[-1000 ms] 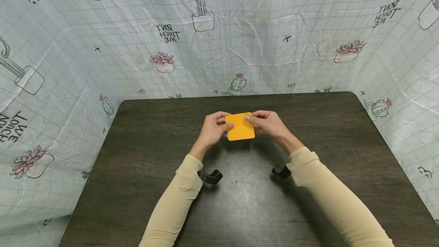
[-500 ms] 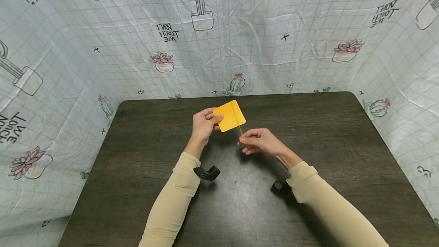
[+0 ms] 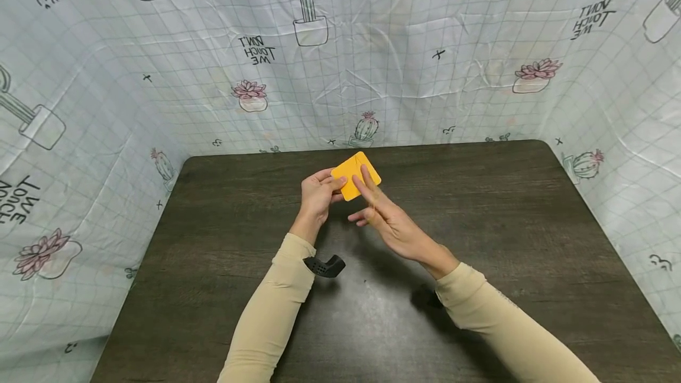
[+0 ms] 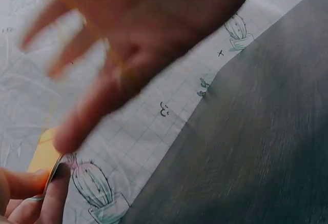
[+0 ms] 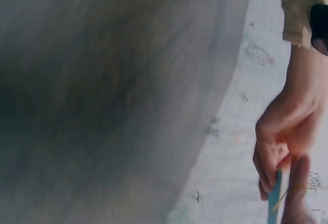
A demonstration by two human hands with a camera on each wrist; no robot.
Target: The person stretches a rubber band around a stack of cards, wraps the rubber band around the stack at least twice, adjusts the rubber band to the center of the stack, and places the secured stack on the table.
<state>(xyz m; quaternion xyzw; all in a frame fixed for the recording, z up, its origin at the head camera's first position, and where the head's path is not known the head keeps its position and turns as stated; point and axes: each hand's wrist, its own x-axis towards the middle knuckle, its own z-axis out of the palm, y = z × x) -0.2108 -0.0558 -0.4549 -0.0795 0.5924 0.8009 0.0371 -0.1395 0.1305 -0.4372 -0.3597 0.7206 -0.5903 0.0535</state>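
Observation:
My left hand (image 3: 317, 195) pinches a square yellow card (image 3: 347, 168) by its left edge, thumb on top, above the table. The card is tilted with one corner up; its other face shows teal in the right wrist view, as a thin teal edge (image 5: 274, 198). A thin yellow rubber band (image 4: 106, 44) runs from the card and stretches across my right hand (image 3: 396, 229). Spread and mostly straight, the right fingers reach over the card's lower right part, their tips overlapping it in the head view. The right hand is blurred in the left wrist view.
A dark wooden table (image 3: 239, 241) lies below both hands. White curtain cloth (image 3: 415, 93) printed with cacti and grid lines hangs along its back and sides. A black wrist camera mount (image 3: 326, 266) sticks out from the left sleeve.
The right hand first pulled the rubber band down from the card. Since then its fingers have spread out and moved up and left over the card. The left hand keeps its hold, barely shifted.

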